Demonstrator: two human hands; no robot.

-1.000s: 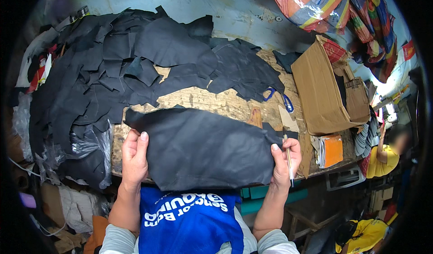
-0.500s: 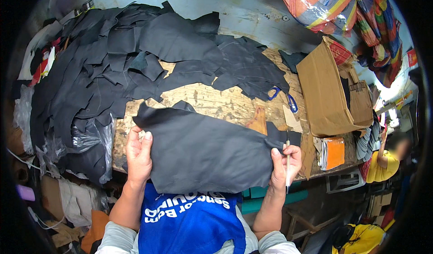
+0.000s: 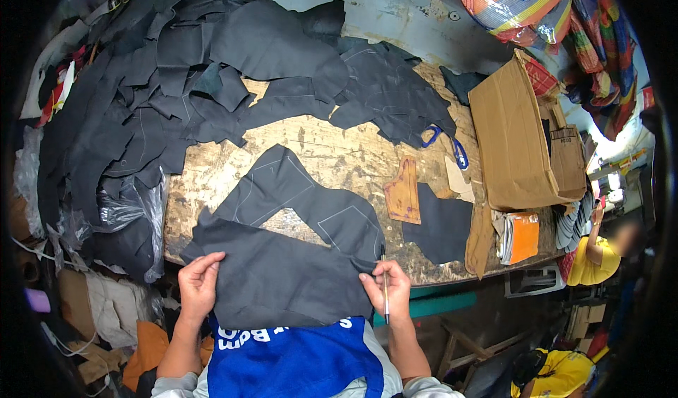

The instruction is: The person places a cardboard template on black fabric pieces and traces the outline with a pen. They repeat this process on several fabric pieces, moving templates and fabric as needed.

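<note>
Sheet [image 3: 279, 281] of black, leather-like material: spans the space between both hands, its near part in front of the wearer's blue shirt [image 3: 296, 363], its far edge over the near side of the wooden table [image 3: 339, 144].

Left hand [image 3: 199, 285]: at the sheet's left edge, nearly closed; thumb and fingertips pinch the margin. Forearm slants up and inward toward the sheet, wrist close to straight.

Right hand [image 3: 387, 288]: at the sheet's right edge, fingers curled, thumb laid against the margin, gripping it; a slim pen [image 3: 386, 300] is also held, roughly upright among the fingers. Forearm leans inward likewise.

Beyond the sheet and partly beneath its far edge: black piece [image 3: 282, 179] with pale outlines. Right of the sheet: tan template [image 3: 404, 193] and, just beside it, a smaller black offcut [image 3: 438, 225]. Farther right: cardboard box [image 3: 508, 137]. Beyond and left: heap of black pieces [image 3: 212, 59].
</note>
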